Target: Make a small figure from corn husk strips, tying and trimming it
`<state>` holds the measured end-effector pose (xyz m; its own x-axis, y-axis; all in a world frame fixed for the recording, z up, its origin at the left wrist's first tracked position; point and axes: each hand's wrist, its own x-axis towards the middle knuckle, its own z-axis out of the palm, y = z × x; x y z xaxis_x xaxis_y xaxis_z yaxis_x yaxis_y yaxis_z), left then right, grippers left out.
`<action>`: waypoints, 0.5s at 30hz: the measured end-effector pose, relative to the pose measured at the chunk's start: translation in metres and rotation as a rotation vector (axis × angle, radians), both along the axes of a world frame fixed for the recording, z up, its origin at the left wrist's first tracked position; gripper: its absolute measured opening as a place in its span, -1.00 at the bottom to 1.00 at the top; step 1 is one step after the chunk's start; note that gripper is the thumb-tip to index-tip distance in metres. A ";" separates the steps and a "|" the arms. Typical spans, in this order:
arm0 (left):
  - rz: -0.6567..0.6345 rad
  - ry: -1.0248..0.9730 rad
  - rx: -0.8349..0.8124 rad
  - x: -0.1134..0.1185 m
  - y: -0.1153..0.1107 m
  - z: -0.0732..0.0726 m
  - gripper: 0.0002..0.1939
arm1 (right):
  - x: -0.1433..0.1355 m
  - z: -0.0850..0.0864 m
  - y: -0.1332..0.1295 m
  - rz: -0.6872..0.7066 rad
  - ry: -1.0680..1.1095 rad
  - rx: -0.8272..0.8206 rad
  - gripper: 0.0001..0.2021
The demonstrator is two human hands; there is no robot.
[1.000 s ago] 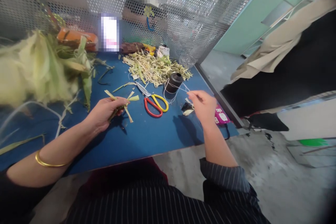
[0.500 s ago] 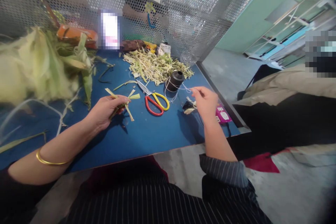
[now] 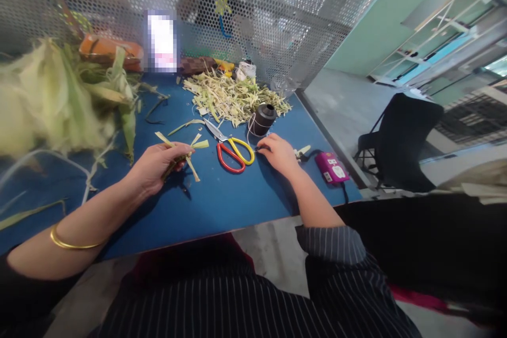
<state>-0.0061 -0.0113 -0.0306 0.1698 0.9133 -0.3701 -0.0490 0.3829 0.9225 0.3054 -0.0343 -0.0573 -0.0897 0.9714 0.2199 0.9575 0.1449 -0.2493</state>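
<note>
My left hand (image 3: 168, 163) is closed around a small bundle of corn husk strips (image 3: 194, 166), whose pale ends stick out past the thumb in several directions. Further right, my right hand (image 3: 279, 154) is low over the table with its fingers curled. Its fingertips are close to the yellow handle of the scissors (image 3: 228, 149), and what they pinch is hidden. White thread (image 3: 249, 134) hangs from the black spool (image 3: 264, 120) down toward those fingertips. The scissors lie between my hands, with one red and one yellow handle and the blades pointing away to the left.
A heap of cut husk pieces (image 3: 233, 97) lies behind the spool. Whole husks (image 3: 59, 84) fill the left side. A purple box (image 3: 331, 167) sits near the right edge of the blue table (image 3: 222, 206). Perforated metal panels (image 3: 269, 26) stand behind; a black chair (image 3: 407, 140) is beyond.
My right hand has moved left and down from beside the spool, where it held the thread drawn out, to near the scissors' handles. My left hand stays nearly still with the husk strips.
</note>
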 end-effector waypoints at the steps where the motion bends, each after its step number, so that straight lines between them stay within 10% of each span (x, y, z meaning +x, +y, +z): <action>1: 0.001 0.000 -0.002 0.000 0.000 0.000 -0.85 | 0.000 -0.002 0.003 -0.006 0.025 -0.005 -0.90; 15: 0.005 -0.009 -0.013 0.000 0.000 0.000 -0.82 | 0.013 0.003 -0.013 -0.155 0.981 -0.048 -0.89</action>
